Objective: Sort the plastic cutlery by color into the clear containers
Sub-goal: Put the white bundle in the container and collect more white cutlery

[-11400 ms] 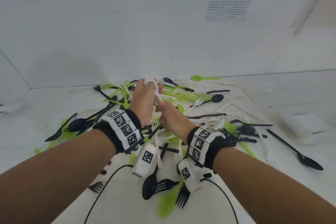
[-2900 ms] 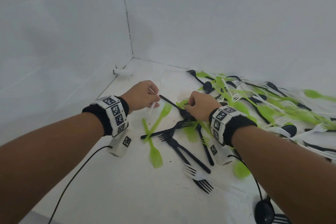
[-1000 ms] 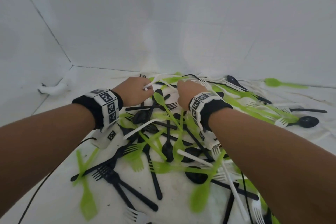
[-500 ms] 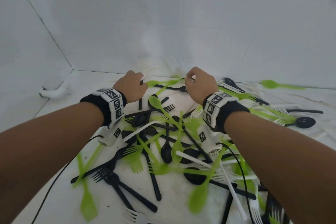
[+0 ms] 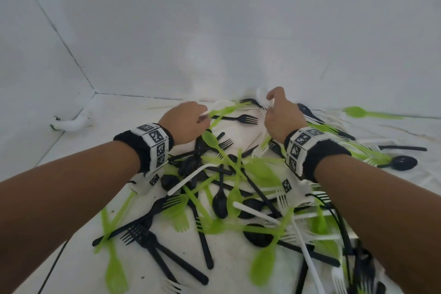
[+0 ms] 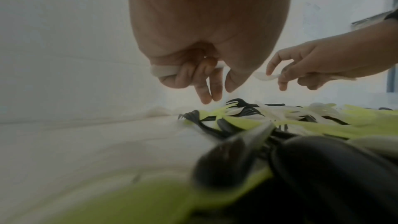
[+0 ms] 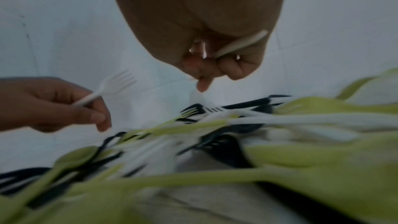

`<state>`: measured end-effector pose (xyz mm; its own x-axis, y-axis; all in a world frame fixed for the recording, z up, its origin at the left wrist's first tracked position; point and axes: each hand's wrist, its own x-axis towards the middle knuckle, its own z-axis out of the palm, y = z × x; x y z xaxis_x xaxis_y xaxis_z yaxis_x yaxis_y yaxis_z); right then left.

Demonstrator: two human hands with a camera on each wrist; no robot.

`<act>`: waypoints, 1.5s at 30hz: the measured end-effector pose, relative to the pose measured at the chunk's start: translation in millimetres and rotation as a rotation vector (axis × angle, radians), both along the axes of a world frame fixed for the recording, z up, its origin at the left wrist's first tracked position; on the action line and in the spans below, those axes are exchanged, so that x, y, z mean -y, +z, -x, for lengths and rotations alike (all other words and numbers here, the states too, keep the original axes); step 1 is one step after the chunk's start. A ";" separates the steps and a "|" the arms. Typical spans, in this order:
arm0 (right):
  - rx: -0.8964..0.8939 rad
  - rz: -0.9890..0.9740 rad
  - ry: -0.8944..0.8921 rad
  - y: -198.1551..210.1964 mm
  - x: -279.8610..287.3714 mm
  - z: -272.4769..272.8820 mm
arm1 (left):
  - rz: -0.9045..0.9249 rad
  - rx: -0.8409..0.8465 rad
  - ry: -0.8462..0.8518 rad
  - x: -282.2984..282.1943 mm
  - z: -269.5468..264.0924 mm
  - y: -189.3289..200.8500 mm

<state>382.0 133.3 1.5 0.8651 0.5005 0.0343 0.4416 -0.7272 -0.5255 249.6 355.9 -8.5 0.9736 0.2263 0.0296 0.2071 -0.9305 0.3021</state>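
Observation:
A mixed pile of green, black and white plastic cutlery [image 5: 229, 188] lies on the white table. My left hand [image 5: 198, 122] hovers over the far left of the pile and grips a white fork [image 7: 112, 84], whose tines stick up past the fingers. My right hand [image 5: 270, 105] hovers over the far middle and holds a white spoon [image 6: 264, 76] by its handle [image 7: 241, 43], with the index finger raised. Below both hands lie a black fork [image 5: 241, 118] and a green fork [image 5: 226, 111]. No clear container is in view.
White walls close the back and left, meeting at a corner [image 5: 95, 92]. A crumpled white scrap [image 5: 71, 123] lies at the left wall's foot. A green spoon [image 5: 358, 112] and a black spoon [image 5: 403, 162] lie apart at the right. Wrist cables [image 5: 55, 267] trail toward me.
Both hands have moved away from me to the far edge of the pile. The right hand's index finger has lifted. Each hand still holds its white piece.

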 end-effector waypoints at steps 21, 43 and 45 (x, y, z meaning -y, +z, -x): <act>-0.063 0.242 -0.083 -13.3 114.3 -26.0 | -0.083 -0.167 -0.209 77.2 -64.3 11.8; -0.164 0.224 -0.142 -23.4 155.0 -56.9 | -0.132 -0.241 -0.432 160.1 -118.5 -1.5; -0.154 0.268 -0.102 -23.0 156.6 -58.4 | -0.121 -0.229 -0.401 164.8 -121.9 -5.1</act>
